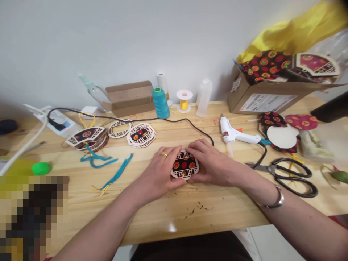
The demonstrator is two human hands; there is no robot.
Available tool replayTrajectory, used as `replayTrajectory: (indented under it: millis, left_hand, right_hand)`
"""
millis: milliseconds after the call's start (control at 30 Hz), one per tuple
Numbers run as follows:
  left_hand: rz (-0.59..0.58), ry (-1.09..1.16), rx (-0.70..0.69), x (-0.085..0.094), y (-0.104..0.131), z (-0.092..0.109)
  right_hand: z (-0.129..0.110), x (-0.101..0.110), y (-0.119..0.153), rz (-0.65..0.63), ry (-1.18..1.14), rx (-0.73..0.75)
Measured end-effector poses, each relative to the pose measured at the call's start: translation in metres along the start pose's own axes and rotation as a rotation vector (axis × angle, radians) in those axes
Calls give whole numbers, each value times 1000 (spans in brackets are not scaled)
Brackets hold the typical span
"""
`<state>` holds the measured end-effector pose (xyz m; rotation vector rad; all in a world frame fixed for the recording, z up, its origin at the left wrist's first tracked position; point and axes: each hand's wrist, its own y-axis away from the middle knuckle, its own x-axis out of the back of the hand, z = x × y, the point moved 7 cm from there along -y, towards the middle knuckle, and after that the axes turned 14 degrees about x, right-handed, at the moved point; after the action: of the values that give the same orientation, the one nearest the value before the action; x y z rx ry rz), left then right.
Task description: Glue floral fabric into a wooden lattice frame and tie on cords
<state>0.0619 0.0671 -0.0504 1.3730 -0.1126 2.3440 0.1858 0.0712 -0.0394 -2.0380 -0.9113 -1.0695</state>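
Forearms end in left hand and right hand, fingers gripping a plaque — cream-latticed, black inside, orange-flowered

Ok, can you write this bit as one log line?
left hand: holds patterned panel | right hand: holds its opposite edge | nearby: glue gun, scissors, teal thread

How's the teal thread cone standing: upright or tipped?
Upright: the teal thread cone stands on the table with its green top uppermost.
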Motion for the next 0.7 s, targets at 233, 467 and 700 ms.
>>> replayTrajectory:
  millis: [233, 467, 700]
  left_hand:
    - [-24, 22, -26, -1, 0, -3]
    - [-54, 68, -43, 0, 0, -8]
    - [-55, 27, -12, 3, 2, -10]
  right_hand:
    - [0, 1, 2, 20, -17, 17]
    - [2, 0, 4, 22, -53, 39]
    - [4, 0, 8, -6, -21, 51]
